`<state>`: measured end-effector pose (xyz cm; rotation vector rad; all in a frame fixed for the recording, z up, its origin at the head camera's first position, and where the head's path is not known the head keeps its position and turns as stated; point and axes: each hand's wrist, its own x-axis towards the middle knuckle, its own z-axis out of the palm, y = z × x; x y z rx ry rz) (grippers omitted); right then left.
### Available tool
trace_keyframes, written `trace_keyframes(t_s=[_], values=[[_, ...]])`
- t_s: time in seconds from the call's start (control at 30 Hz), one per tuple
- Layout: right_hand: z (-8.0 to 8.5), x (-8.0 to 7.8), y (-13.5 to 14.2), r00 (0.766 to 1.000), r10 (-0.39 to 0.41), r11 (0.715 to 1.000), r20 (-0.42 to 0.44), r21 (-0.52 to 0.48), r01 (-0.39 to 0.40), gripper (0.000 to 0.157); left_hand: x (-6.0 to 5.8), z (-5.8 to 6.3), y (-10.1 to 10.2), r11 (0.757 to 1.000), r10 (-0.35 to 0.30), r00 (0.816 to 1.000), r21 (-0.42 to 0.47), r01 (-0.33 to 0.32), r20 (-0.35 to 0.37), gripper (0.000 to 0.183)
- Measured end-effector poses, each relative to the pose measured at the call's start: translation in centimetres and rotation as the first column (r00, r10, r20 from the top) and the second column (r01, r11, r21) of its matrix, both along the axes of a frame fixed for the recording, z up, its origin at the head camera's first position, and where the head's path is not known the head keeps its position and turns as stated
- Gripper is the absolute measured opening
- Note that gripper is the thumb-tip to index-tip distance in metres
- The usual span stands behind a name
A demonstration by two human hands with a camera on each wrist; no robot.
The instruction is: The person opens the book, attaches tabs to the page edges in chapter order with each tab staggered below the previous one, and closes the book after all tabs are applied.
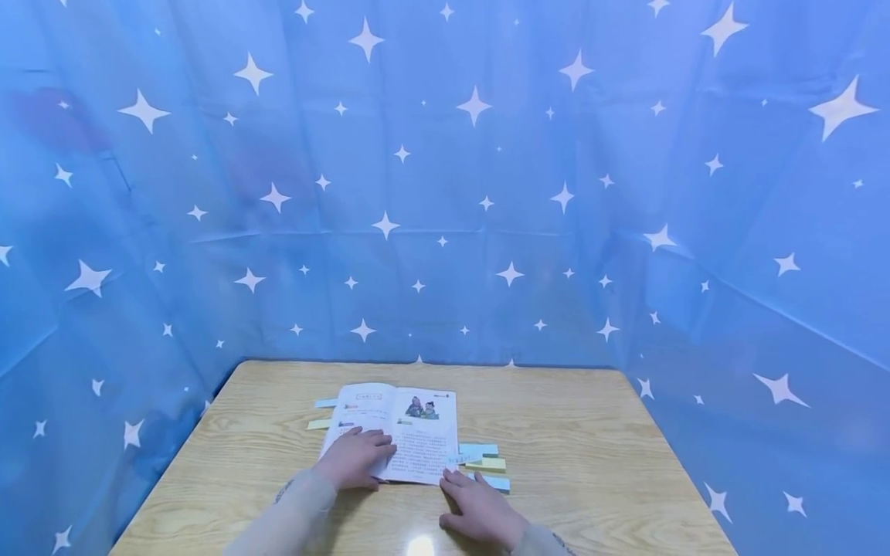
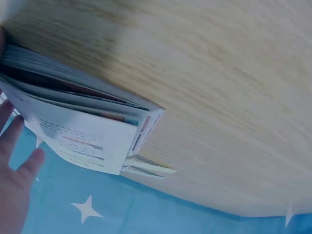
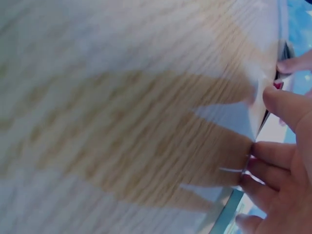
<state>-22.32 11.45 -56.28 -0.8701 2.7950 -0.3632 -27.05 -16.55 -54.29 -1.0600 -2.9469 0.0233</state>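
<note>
An open book (image 1: pixel 422 444) with printed text and a small coloured picture lies on the table. My left hand (image 1: pixel 354 457) rests on the lower part of its left page, fingers extended. In the left wrist view that page of the book (image 2: pixel 83 134) bows up over the layered pages beneath. My right hand (image 1: pixel 480 506) lies by the book's lower right corner; its fingertips touch down at the edge near the sticky tabs (image 1: pixel 489 465). In the right wrist view the right hand's fingers (image 3: pixel 270 158) are spread and hold nothing visible.
More paper tabs (image 1: pixel 321 424), blue and yellow, stick out from the book's left side. The wooden table (image 1: pixel 584 448) extends around the book. A blue curtain (image 1: pixel 431 193) with white stars hangs behind it and along both sides.
</note>
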Motion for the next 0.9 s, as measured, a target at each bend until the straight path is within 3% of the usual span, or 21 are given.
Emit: trace_keyframes(t_s=[0.23,0.47,0.7,0.9], values=[[0.5,-0.5,0.2,0.999,0.035,0.999,0.032,0.032,-0.036,0.063,-0.1,-0.4,0.1,0.99,-0.133,0.986,-0.049,0.128,-0.104,0.046],[0.7,-0.8,0.3,0.997,0.068,0.996,0.046,0.053,-0.071,0.06,-0.2,-0.7,0.5,0.961,-0.275,0.939,-0.06,0.269,-0.206,0.035],[1.0,-1.1,0.3,0.996,0.077,0.994,0.042,0.078,-0.08,0.06,-0.4,-1.1,1.5,0.959,-0.274,0.946,-0.127,0.255,-0.174,0.032],[1.6,-1.0,0.3,0.994,0.108,0.988,0.008,0.108,-0.108,0.06,-0.4,-1.3,1.6,0.943,-0.321,0.916,-0.17,0.286,-0.241,0.031]])
